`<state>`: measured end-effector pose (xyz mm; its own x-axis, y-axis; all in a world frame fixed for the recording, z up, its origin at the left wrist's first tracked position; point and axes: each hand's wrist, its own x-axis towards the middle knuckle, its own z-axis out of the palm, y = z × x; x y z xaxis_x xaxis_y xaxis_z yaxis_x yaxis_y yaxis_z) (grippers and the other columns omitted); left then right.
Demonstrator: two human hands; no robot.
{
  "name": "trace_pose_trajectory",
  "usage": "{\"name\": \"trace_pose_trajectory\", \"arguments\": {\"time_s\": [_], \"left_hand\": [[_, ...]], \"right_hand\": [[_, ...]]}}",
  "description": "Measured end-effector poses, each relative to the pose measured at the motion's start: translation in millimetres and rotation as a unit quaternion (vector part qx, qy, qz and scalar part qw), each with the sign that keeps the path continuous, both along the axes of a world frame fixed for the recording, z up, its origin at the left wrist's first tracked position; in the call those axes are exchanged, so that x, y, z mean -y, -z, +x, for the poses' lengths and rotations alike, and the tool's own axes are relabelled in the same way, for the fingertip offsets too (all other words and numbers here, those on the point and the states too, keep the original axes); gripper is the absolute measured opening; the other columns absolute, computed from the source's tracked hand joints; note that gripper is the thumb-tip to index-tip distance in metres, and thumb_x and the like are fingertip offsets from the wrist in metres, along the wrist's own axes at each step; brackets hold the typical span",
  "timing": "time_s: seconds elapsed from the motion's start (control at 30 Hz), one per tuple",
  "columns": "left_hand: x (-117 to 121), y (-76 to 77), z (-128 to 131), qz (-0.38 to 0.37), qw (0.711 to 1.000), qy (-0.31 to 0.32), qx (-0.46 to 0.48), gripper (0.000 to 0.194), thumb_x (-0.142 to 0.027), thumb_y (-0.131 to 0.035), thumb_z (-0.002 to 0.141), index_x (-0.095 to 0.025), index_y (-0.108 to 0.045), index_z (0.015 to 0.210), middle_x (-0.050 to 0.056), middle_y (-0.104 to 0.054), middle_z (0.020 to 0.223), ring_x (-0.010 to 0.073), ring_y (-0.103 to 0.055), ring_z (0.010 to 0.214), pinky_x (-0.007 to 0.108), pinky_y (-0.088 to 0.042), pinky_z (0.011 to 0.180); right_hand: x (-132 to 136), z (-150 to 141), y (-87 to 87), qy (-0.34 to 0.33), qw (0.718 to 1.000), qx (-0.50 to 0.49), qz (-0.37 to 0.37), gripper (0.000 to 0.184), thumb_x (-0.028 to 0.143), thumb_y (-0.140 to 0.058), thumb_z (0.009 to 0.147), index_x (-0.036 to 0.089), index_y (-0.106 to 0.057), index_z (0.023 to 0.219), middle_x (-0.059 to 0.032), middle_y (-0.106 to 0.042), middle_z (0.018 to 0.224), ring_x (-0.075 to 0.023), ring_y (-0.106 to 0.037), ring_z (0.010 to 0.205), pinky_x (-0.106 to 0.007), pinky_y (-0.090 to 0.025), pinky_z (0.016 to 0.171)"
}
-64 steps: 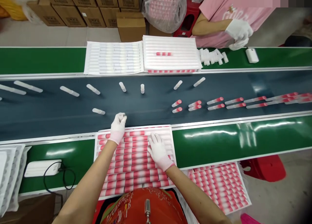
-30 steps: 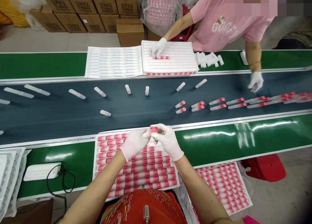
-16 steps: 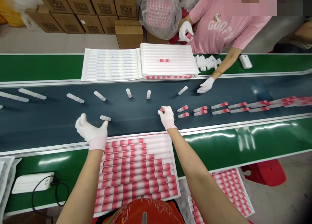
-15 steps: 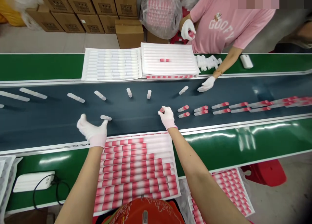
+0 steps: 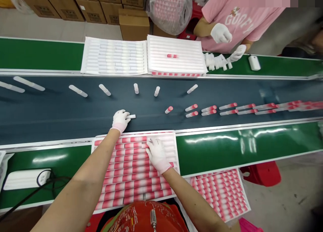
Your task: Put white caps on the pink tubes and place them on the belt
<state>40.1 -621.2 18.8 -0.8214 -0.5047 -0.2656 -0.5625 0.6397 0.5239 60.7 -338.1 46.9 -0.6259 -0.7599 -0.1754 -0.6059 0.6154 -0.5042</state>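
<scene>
Both my hands wear white gloves. My left hand (image 5: pixel 120 120) is over the near side of the dark conveyor belt (image 5: pixel 75 114), fingers closed on a white tube (image 5: pixel 131 116). My right hand (image 5: pixel 156 154) lies on the white tray (image 5: pixel 174 147) of pink-and-white tubes (image 5: pixel 126 173) in front of me, fingertips on a tube in an upper row; whether it grips one is unclear. A single pink-tipped tube (image 5: pixel 169 109) stands on the belt just right of my hands, then a line of paired pink-tipped tubes (image 5: pixel 209 110).
White tubes (image 5: pixel 104 90) ride the belt's far side. Across it, a person in a pink shirt (image 5: pixel 237 20) handles white caps (image 5: pixel 217 60) beside two white trays (image 5: pixel 174 46). Another full tray (image 5: pixel 222 195) sits lower right. Cardboard boxes (image 5: pixel 131 23) stand behind.
My left hand moved right and closed on the white tube on the belt. My right hand left a pink-tipped tube on the belt and came back onto the tray.
</scene>
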Motion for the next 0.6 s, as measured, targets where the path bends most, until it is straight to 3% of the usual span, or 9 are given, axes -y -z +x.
{"name": "trace_pose_trajectory", "arguments": {"time_s": [0.13, 0.2, 0.3, 0.37, 0.43, 0.53, 0.6], "left_hand": [[-11, -19.2, 7, 0.022, 0.999, -0.031, 0.01, 0.016, -0.014, -0.058, 0.09, -0.011, -0.064, 0.104, 0.012, -0.064, 0.114, 0.0271, -0.055, 0.115, 0.041, -0.042, 0.103], [-26, -41.6, 23, 0.056, 0.997, -0.055, -0.001, 0.019, -0.025, -0.054, 0.095, -0.015, -0.06, 0.11, 0.008, -0.066, 0.106, 0.0218, -0.061, 0.1, 0.036, -0.048, 0.093], [-62, -86.3, 53, 0.217, 0.973, -0.052, -0.059, 0.032, -0.047, -0.047, 0.099, -0.02, -0.057, 0.113, 0.001, -0.064, 0.088, 0.0165, -0.06, 0.078, 0.029, -0.051, 0.077], [-89, -114.9, 69, 0.321, 0.943, -0.027, -0.084, 0.041, -0.055, -0.045, 0.097, -0.02, -0.057, 0.116, 0.001, -0.062, 0.086, 0.0153, -0.057, 0.071, 0.029, -0.051, 0.071], [-109, -136.7, 79, 0.366, 0.927, -0.016, -0.077, 0.046, -0.056, -0.047, 0.094, -0.02, -0.058, 0.12, 0.002, -0.062, 0.088, 0.015, -0.055, 0.067, 0.029, -0.05, 0.066], [-124, -156.0, 81, 0.37, 0.926, -0.031, -0.063, 0.046, -0.053, -0.055, 0.087, -0.019, -0.061, 0.118, 0.003, -0.065, 0.091, 0.0172, -0.058, 0.073, 0.029, -0.049, 0.066], [-123, -163.6, 80, 0.363, 0.93, -0.034, -0.041, 0.033, -0.048, -0.062, 0.081, -0.02, -0.066, 0.098, 0.001, -0.063, 0.083, 0.0169, -0.056, 0.071, 0.028, -0.046, 0.064]], "right_hand": [[0, -11, -3.7, 0.066, 0.983, 0.128, -0.112, 0.013, 0.015, -0.062, 0.086, 0.018, -0.066, 0.098, -0.0097, -0.068, 0.103, -0.026, -0.058, 0.104, -0.044, -0.049, 0.096], [0, -24, -17.9, 0.167, 0.942, 0.213, -0.197, 0.018, 0.02, -0.059, 0.088, 0.019, -0.064, 0.106, -0.0093, -0.067, 0.106, -0.0232, -0.062, 0.099, -0.04, -0.053, 0.087], [2, -49, -54.4, 0.266, 0.862, 0.307, -0.302, 0.03, 0.03, -0.056, 0.091, 0.019, -0.06, 0.119, -0.0096, -0.066, 0.114, -0.0172, -0.063, 0.085, -0.031, -0.054, 0.07], [4, -63, -82.6, 0.239, 0.847, 0.341, -0.33, 0.033, 0.031, -0.058, 0.09, 0.02, -0.06, 0.121, -0.0087, -0.067, 0.114, -0.0138, -0.06, 0.076, -0.028, -0.052, 0.064], [8, -70, -107.4, 0.19, 0.848, 0.362, -0.337, 0.035, 0.027, -0.059, 0.088, 0.02, -0.063, 0.122, -0.008, -0.067, 0.117, -0.0125, -0.059, 0.074, -0.028, -0.052, 0.064], [10, -73, -130.3, 0.14, 0.856, 0.376, -0.327, 0.042, 0.021, -0.058, 0.088, 0.022, -0.064, 0.129, -0.0077, -0.067, 0.122, -0.0143, -0.061, 0.083, -0.028, -0.054, 0.068], [8, -76, -136.1, 0.1, 0.863, 0.382, -0.315, 0.045, 0.02, -0.057, 0.089, 0.024, -0.064, 0.133, -0.0072, -0.067, 0.121, -0.0153, -0.062, 0.087, -0.029, -0.054, 0.07]]}}
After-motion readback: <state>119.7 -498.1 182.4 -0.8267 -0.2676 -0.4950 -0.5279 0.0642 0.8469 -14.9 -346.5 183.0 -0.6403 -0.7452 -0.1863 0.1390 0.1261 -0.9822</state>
